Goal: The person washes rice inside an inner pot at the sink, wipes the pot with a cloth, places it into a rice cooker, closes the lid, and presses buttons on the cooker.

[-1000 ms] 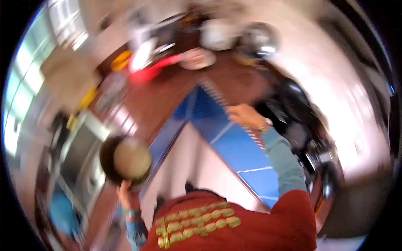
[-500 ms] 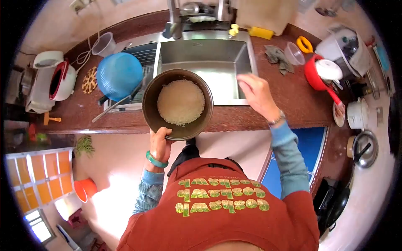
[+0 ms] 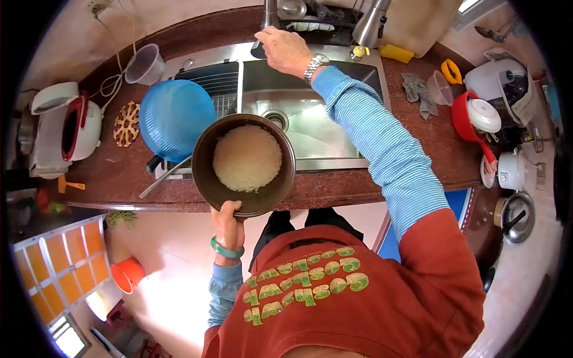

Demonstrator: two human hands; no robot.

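A dark round pot (image 3: 203,173) with white rice (image 3: 248,158) inside is held by its near rim in my left hand (image 3: 228,227), thumb over the edge. The pot hangs over the counter's front edge, beside the steel sink (image 3: 322,140). My right hand (image 3: 283,51) reaches across the sink to the faucet (image 3: 270,15), its fingers curled at the faucet's lower part. How the fingers meet the metal is partly hidden by the hand.
Left of the sink lie a blue basket (image 3: 176,119), a clear plastic tub (image 3: 145,64), a wooden trivet (image 3: 126,124) and an open rice cooker (image 3: 86,128). On the right are a grey cloth (image 3: 419,95), a red pan (image 3: 462,119) and a steel lid (image 3: 518,218).
My right hand has moved from the sink's right front side up to the faucet. The pot stays in my left hand. The view has turned from the blue cabinets to the sink.
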